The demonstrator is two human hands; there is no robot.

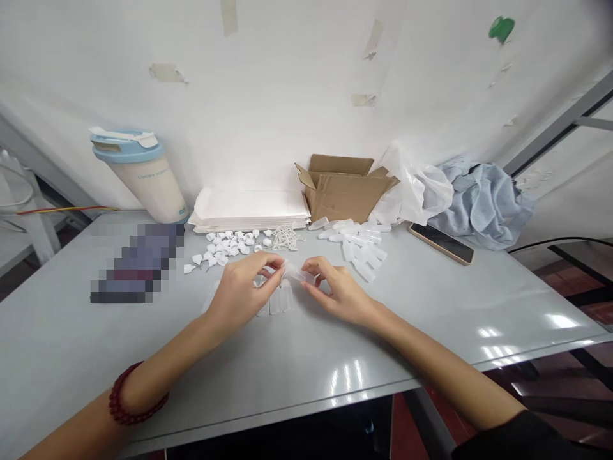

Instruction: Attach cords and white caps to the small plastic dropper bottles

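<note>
Just under left hand (pixel 242 287), on table (pixel 297 364): few clear tubes (pixel 282 300). Pinched between fingertips of that hand and right hand (pixel 339 291), seemingly off table: single small tube (pixel 297 273), partly covered at left end. Likely light, thin-walled, somewhat springy, slick; best taken by both ends, squeezed gently. Beyond left hand: white caps (pixel 223 248), then tangled string (pixel 285 238). Beyond right hand: loose tube pile (pixel 361 252). Farther past both: cardboard box (pixel 349 198) beside plastic bag (pixel 431 191).

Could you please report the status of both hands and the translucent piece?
Left hand and right hand pinching the translucent piece. Similar pieces close by on table. Nothing visibly blocking.
</note>
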